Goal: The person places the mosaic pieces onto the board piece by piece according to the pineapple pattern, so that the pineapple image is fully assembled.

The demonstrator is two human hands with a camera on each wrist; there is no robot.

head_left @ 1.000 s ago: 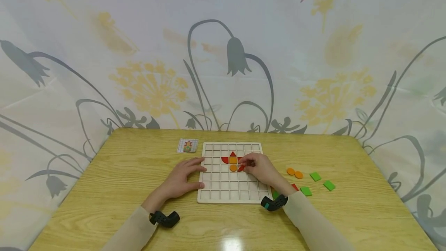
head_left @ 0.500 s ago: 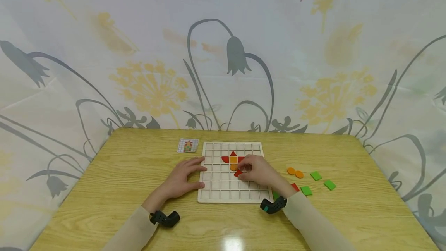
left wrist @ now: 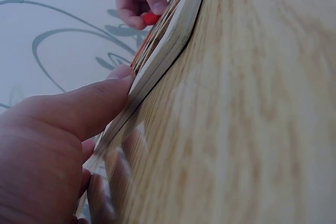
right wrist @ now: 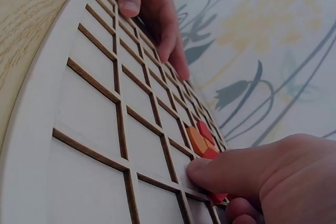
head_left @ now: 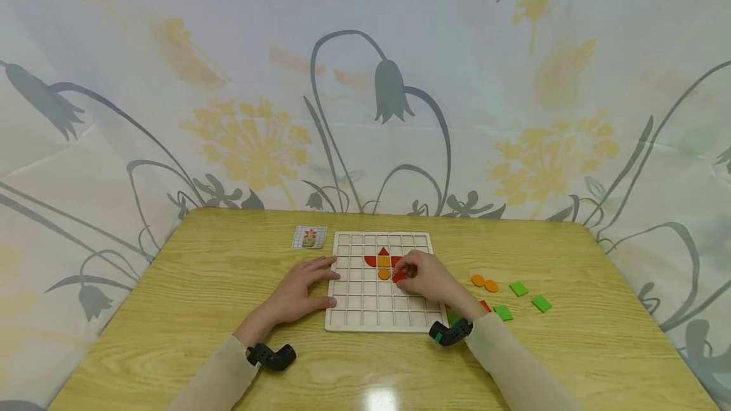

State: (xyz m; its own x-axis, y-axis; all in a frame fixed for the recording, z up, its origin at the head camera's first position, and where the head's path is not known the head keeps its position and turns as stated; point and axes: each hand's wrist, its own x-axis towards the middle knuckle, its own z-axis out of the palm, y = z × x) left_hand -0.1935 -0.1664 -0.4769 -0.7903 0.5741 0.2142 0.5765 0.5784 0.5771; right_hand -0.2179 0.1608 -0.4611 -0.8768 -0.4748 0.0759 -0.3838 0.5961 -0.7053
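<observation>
A white wooden grid board [head_left: 354, 319] lies on the table. My left hand [head_left: 299, 290] rests at its left edge, fingers spread and fingertips touching the rim. Over the board's middle right, my right hand [head_left: 425, 278] pinches a small red tile [head_left: 398, 276] between thumb and fingers, which partly cover its shape. Left of that tile, an orange round tile [head_left: 384, 274] sits in a cell below an orange square tile [head_left: 384, 261]. A red triangle tile [head_left: 383, 251] tops the square, with a red curved tile [head_left: 370, 260] to its left and another red tile [head_left: 395, 261] to its right.
A small picture card [head_left: 309, 237] lies beyond the board's left corner. To the right are orange round tiles [head_left: 484, 282], several green square tiles [head_left: 518, 288] and a red tile [head_left: 485, 306] partly behind my right wrist. A patterned cloth [head_left: 365, 144] hangs behind the table.
The pinched red tile went down a little toward the row below and turned, then came back up beside the orange round tile. My left hand has stayed at the board's edge.
</observation>
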